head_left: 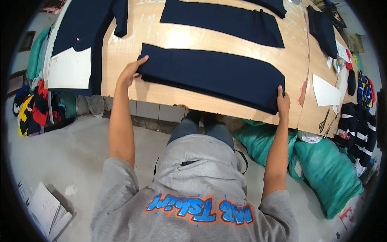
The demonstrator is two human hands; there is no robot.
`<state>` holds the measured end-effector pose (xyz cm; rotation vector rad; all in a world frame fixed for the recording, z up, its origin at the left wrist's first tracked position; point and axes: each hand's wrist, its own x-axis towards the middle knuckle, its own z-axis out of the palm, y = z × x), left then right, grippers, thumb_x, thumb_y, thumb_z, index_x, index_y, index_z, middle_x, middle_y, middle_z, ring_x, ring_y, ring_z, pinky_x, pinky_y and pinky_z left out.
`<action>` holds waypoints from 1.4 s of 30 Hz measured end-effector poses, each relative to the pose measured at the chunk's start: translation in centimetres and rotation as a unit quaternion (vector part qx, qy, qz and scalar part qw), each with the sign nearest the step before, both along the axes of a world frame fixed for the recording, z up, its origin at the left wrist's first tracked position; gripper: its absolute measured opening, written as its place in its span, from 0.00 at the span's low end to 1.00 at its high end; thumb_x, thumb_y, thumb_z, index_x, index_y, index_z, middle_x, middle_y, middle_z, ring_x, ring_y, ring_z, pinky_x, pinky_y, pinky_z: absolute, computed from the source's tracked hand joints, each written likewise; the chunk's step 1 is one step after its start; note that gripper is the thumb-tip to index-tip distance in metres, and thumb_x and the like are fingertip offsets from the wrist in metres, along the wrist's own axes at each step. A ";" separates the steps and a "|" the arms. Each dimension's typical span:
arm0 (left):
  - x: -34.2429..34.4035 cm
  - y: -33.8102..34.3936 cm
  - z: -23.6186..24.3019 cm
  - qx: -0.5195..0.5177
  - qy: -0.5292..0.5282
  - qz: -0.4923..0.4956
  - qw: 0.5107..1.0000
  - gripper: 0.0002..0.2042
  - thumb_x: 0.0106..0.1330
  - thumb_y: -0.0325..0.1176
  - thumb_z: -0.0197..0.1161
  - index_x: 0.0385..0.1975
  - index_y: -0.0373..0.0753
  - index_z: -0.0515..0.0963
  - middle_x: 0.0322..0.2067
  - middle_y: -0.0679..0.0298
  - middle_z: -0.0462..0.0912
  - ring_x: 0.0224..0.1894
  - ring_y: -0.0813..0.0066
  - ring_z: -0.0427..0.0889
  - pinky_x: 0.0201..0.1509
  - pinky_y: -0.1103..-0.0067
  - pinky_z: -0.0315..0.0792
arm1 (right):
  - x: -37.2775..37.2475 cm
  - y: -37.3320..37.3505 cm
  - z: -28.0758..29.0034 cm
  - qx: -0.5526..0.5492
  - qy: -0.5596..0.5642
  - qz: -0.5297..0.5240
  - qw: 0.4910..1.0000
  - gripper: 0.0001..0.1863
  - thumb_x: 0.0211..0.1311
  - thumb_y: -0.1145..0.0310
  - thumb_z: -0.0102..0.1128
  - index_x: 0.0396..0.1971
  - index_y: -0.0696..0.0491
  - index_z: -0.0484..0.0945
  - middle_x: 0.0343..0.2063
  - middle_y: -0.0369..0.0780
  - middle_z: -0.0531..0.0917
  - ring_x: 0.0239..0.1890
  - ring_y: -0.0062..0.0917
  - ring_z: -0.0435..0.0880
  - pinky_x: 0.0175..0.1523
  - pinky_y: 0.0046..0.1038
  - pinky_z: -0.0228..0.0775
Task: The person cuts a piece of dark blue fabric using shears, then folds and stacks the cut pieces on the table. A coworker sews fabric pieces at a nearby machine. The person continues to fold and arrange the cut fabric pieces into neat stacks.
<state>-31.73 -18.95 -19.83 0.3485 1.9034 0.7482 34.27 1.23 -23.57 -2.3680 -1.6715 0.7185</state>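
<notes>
A stack of dark navy cut fabric pieces [209, 74] lies along the near edge of the wooden table [137, 28]. My left hand [131, 71] grips the stack's left end, thumb on top and fingers at its underside. At the opposite end, my right hand [283, 101] pinches the right corner, its thumb over the top layer. Farther back lies a second long navy fabric piece [221, 22], apart from the stack.
At the left, a white pattern piece [70, 68] rests on navy fabric [84, 24]. Another white pattern piece [325, 90] and black scissors [323, 121] lie on the right. Green sacks [328, 173] sit on the floor below, with colourful cloth [38, 107] heaped at far left.
</notes>
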 end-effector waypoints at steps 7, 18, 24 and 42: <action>-1.5 1.4 -2.2 0.008 -0.008 -0.042 0.999 0.40 0.72 0.61 0.68 0.66 0.25 0.77 0.66 0.48 0.81 0.71 0.57 0.76 0.79 0.62 0.62 | -1.0 -0.7 0.6 -0.010 0.051 0.047 0.998 0.53 0.73 0.29 0.56 0.66 0.73 0.74 0.60 0.67 0.81 0.66 0.58 0.80 0.71 0.46 0.71; 0.3 2.0 -0.5 0.108 0.270 -0.108 0.951 0.42 0.74 0.64 0.63 0.66 0.23 0.76 0.55 0.38 0.87 0.56 0.50 0.90 0.64 0.68 0.80 | -1.2 0.1 2.4 0.094 -0.053 0.101 0.989 0.42 0.75 0.35 0.58 0.52 0.69 0.82 0.47 0.66 0.86 0.55 0.61 0.86 0.62 0.50 0.75; -0.4 2.3 -0.3 0.148 0.298 -0.095 0.938 0.47 0.73 0.65 0.64 0.70 0.20 0.71 0.55 0.36 0.86 0.56 0.54 0.90 0.61 0.69 0.82 | -0.4 0.2 2.7 0.112 -0.060 0.081 0.989 0.42 0.75 0.35 0.58 0.52 0.68 0.81 0.48 0.65 0.86 0.57 0.60 0.85 0.63 0.49 0.74; -0.5 1.4 2.6 0.243 0.259 -0.051 0.933 0.38 0.74 0.60 0.69 0.69 0.31 0.78 0.28 0.76 0.76 0.27 0.91 0.66 0.31 0.87 0.60 | -0.3 -1.5 9.0 0.123 0.058 0.063 0.989 0.40 0.80 0.47 0.58 0.80 0.58 0.63 0.77 0.54 0.70 0.79 0.43 0.68 0.80 0.38 0.59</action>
